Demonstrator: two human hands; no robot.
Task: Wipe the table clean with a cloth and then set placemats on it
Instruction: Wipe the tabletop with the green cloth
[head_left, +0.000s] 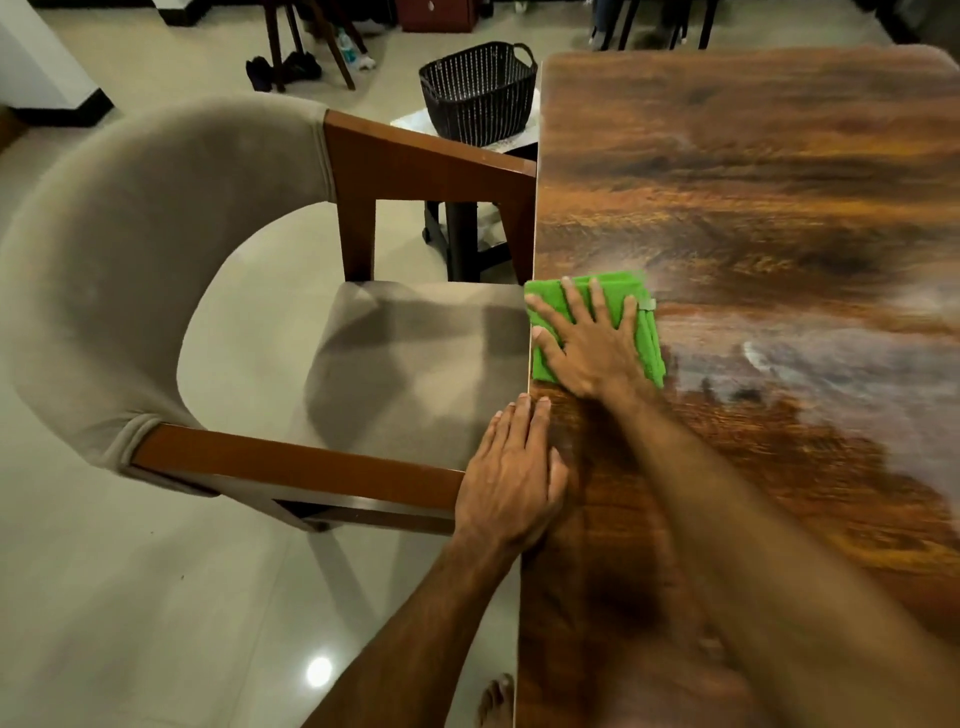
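A: Holding the cloth (650, 348) how, and where?

B: Pressing down on it with the right grip (587, 348), fingers straight and spread, not curled round it. Lying folded under the palm at the left edge of the surface (753, 182), one corner just over that edge, toward the chair (156, 234).

A: And doing what with the left grip (511, 478)?

B: Resting it flat at the same edge, just beside the cloth on the near side, fingers straight and together, holding nothing. Likely only bracing.

A: Any long axis to mind?

B: Hardly; folded nearly square. Better to mind the direction: from the right grip, nearly all the bare surface away and to the right, so probably pushing outward there next. Right grip plainly the nearer one, already upon the cloth.

A: Any wet marks?

B: Yes, a pale streaky sheen (831, 358) just right of the cloth; perhaps wiped already, hard to say.

A: Containers?

B: One dark woven basket (478, 93) beyond the chair, on a low stand beside the surface. Cannot tell the contents. No placemats in view.
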